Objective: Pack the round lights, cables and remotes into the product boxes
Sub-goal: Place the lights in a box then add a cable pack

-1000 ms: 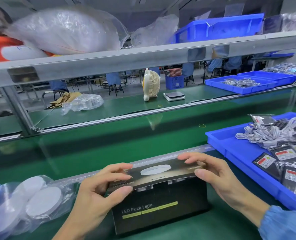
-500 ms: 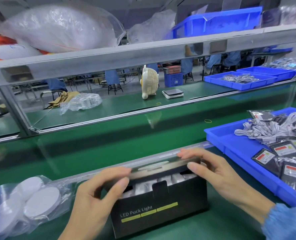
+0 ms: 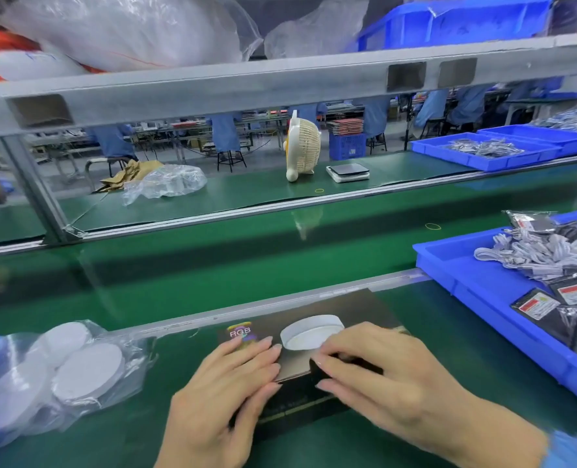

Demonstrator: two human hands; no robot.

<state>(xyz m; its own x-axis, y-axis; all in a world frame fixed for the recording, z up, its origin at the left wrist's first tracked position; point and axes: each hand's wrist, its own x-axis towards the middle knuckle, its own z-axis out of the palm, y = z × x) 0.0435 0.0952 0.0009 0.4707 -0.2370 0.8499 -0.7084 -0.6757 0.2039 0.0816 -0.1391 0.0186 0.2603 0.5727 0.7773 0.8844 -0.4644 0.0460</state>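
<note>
Product box (image 3: 331, 309) sits on green surface (image 3: 415, 349) directly in front of me, lid flap down, top face up w/ printed puck light pic and "RGB" mark. My left hand (image 3: 219, 396) lies flat on lid near its left front corner, fingers straight, pressing down. My right hand (image 3: 392, 376) rests over front right edge, fingers extended across lid and front panel; nothing gripped that I can see. Both hands close together, nearly touching at box centre.

Left of box: clear plastic bag of round lights (image 3: 60, 369), white discs stacked loosely, on surface, apart from box. Right: blue tray (image 3: 476, 285) holding bundled white cables (image 3: 544, 251) toward the back and bagged remotes (image 3: 557, 302) w/ red-white labels nearer front.

Beyond conveyor belt (image 3: 212, 265), far bench carries small cream fan (image 3: 302, 148), a scale (image 3: 348, 171), and a crumpled plastic bag (image 3: 165, 182).
</note>
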